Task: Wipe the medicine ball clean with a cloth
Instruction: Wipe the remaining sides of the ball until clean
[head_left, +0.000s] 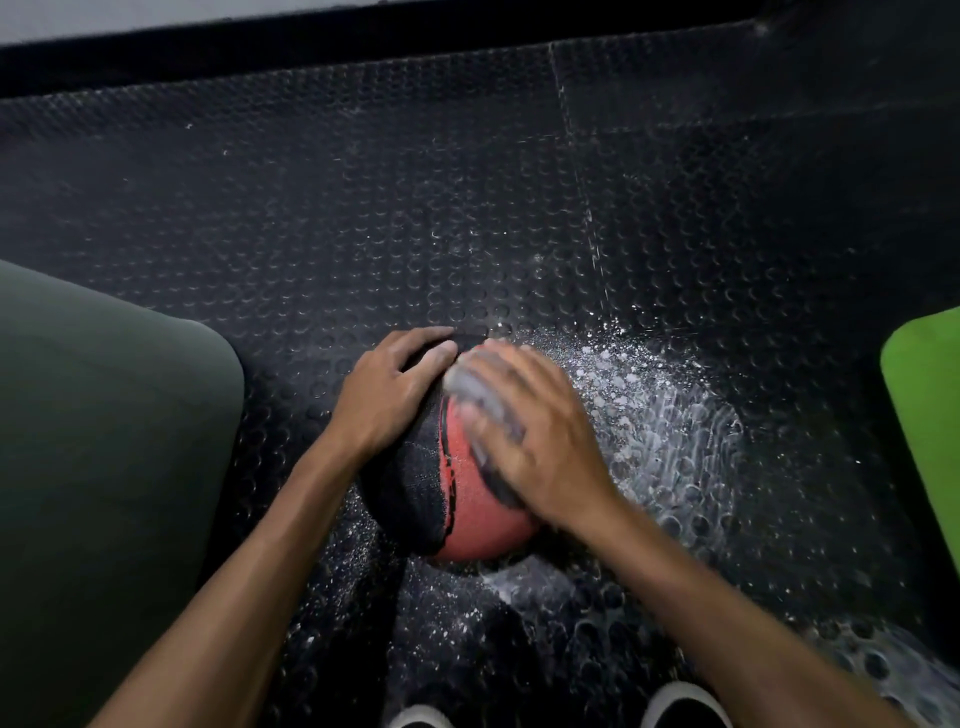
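A red and black medicine ball (462, 512) rests on the studded black rubber floor (363, 218) in front of me. My left hand (387, 392) lies flat on the ball's black left side, fingers spread over the top. My right hand (540, 436) presses a grey cloth (480, 395) against the ball's red upper right part. The hand and cloth are blurred. Most of the cloth is hidden under my palm and fingers.
White powder (670, 415) is scattered over the floor to the right of the ball and behind it. A dark green mat (93, 441) lies at the left, a bright green mat (930, 415) at the right edge. My two shoe tips (680, 709) show at the bottom.
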